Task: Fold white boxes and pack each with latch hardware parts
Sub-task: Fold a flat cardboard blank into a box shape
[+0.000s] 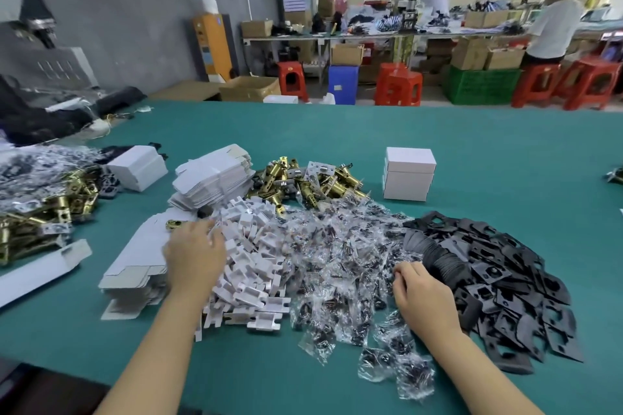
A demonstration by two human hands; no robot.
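left hand [195,258] fingers spread, resting on white inserts [251,266] beside flat box blanks [135,266] | right hand [419,293] curled, pinching at bagged screws [340,256] by black plates [499,276] | brass latches [303,182], 3 folded boxes [408,173] farther back on green bench [472,131] | no legible writing

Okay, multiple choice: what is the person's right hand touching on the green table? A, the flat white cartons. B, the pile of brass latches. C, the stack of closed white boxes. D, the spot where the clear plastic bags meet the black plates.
D: the right hand rests with curled fingers at the edge of the clear plastic bags, beside the black plates, well short of the brass latches.
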